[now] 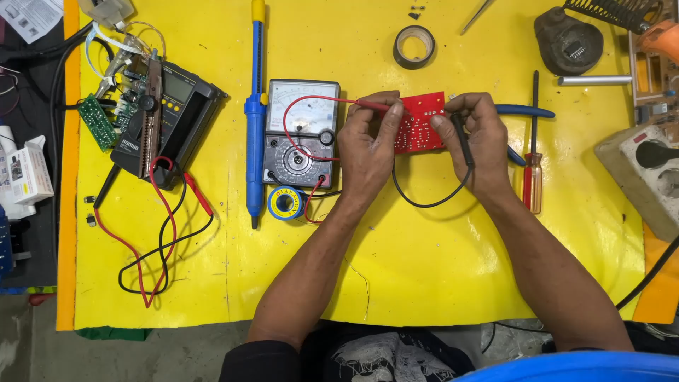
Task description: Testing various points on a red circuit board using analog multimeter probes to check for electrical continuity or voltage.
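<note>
glossy yellow mat (424, 269) under flat red circuit board (419, 126)

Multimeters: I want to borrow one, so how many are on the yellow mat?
2. An analog multimeter lies mid-mat, just left of the left hand. A dark digital multimeter lies at the upper left, partly covered by circuit boards. Others may lie outside the view.

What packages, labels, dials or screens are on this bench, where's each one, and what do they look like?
Analog multimeter: centre, left of the left hand; grey, white dial face.
Digital multimeter: upper left; black, greyish screen.
Solder spool: below the analog multimeter; round blue and yellow label.
Small box: far left edge; white carton.
Paper sheet: top left corner; white, printed.
</note>
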